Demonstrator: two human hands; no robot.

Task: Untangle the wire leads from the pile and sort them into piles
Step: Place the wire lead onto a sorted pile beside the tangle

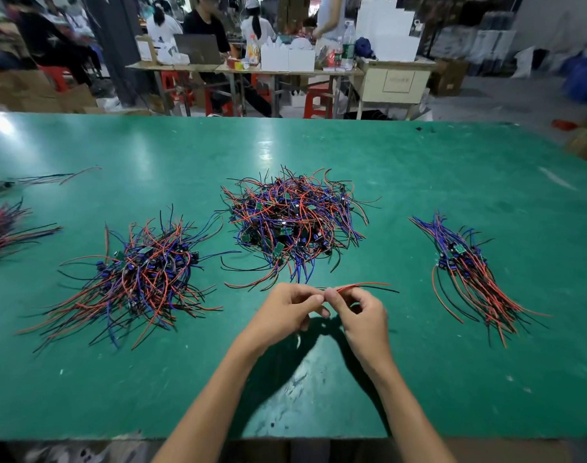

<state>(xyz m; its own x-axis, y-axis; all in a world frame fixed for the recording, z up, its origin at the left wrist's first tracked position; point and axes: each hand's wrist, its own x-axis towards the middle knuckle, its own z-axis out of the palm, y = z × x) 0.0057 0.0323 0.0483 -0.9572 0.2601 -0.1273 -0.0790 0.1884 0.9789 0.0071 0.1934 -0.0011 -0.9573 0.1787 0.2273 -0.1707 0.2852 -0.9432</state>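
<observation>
Scanning from the left edge, I see a partly cropped bundle [1, 228] of leads, then a loosely combed left pile [135, 275] whose red and black tails mostly point toward me, which reads as already sorted. In the middle of the green table [319, 145] sits the tangled pile [292, 222], wires crossing every way around small green boards, so I judge it the source stock.

Just in front of it my left hand [285, 312] and right hand [362, 315] meet fingertip to fingertip, both pinching one wire lead [359, 286]; its red and black strands trail off to the right, clear of the heap. I'd say I hold it close so I can straighten it.

Farthest right lies the right pile [469, 269], smaller and neatly aligned, probably where this lead belongs.
</observation>
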